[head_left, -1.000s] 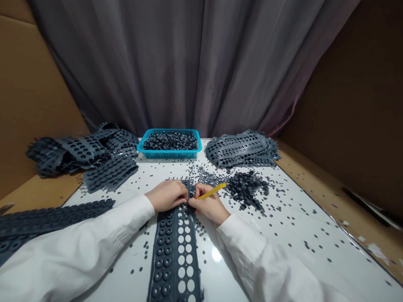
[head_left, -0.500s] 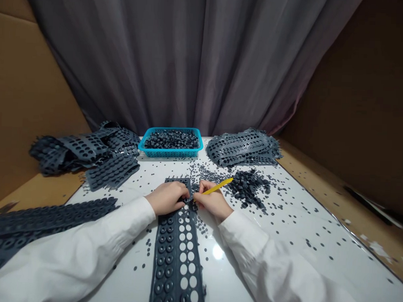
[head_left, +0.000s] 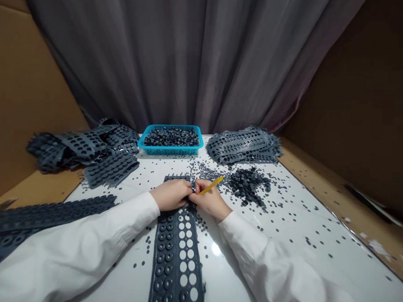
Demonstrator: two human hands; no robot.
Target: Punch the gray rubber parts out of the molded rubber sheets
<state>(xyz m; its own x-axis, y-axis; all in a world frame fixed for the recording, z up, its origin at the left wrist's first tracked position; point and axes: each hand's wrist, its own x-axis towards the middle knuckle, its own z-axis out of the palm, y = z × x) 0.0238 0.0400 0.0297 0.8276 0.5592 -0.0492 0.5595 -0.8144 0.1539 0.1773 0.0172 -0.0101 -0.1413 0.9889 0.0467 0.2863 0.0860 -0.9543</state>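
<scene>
A long dark grey rubber sheet [head_left: 174, 256] lies lengthwise in front of me on the white table. Raised rings line its left side, while its right side has mostly round holes with white showing through. Near its far end, my left hand [head_left: 173, 195] is closed on the sheet, fingers curled and thumb side facing right. My right hand [head_left: 211, 202] grips a slim yellow pen-shaped tool [head_left: 212, 185], which slants up to the right. Both hands' fingertips meet over the sheet's right edge, where the tool's lower tip and any small part between them are hidden.
A blue basket [head_left: 170, 151] full of small dark pieces stands at the back. Punched rubber sheets [head_left: 244, 146] are heaped right of it, more sheets [head_left: 85, 147] at left. A pile of small rubber pieces [head_left: 249, 185] and scattered discs lie right of my hands. Ringed strips [head_left: 50, 214] lie at left.
My right hand has shifted slightly left, closing the gap to my left hand. The yellow tool has moved left with it and stands steeper.
</scene>
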